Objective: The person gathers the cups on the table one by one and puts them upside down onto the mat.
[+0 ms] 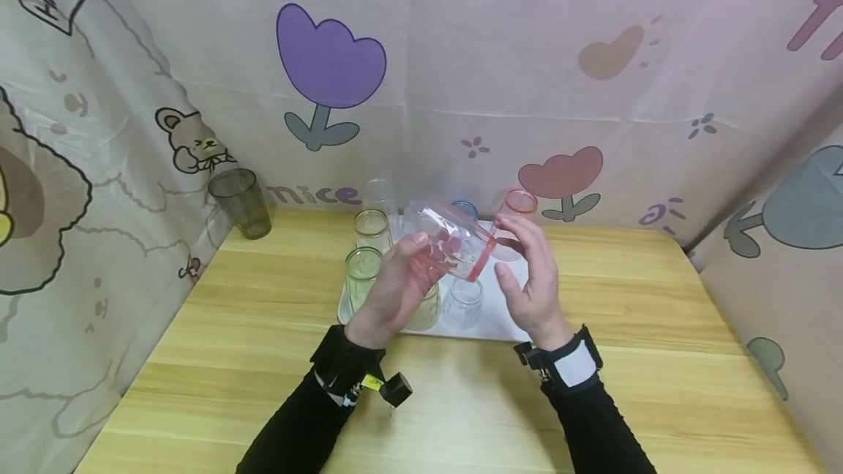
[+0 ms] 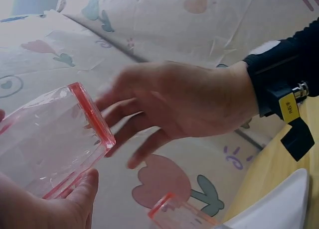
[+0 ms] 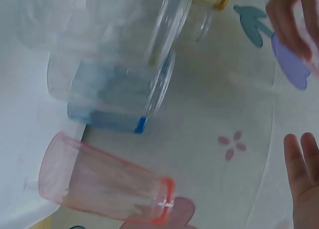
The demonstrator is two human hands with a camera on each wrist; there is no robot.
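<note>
A clear, pink-tinted drinking glass (image 1: 454, 236) lies tilted above the tray, its red-edged end pointing right. My left hand (image 1: 403, 287) grips it around the side, thumb on the near face. In the left wrist view this glass (image 2: 50, 134) shows its thick red edge close to the right hand's fingertips. My right hand (image 1: 536, 291) hovers just beside that red end with its fingers loosely extended, holding nothing; whether a fingertip touches the glass I cannot tell. Another pink glass (image 3: 109, 181) stands on the white tray (image 1: 503, 317).
Also on the tray are a green glass (image 1: 364, 269), an amber-rimmed glass (image 1: 372, 229), a clear glass (image 1: 464, 306), a blue glass (image 3: 104, 97) and others. A grey glass (image 1: 246, 207) stands at the table's back left corner. A patterned cloth (image 1: 461, 57) hangs behind the wooden table (image 1: 230, 364).
</note>
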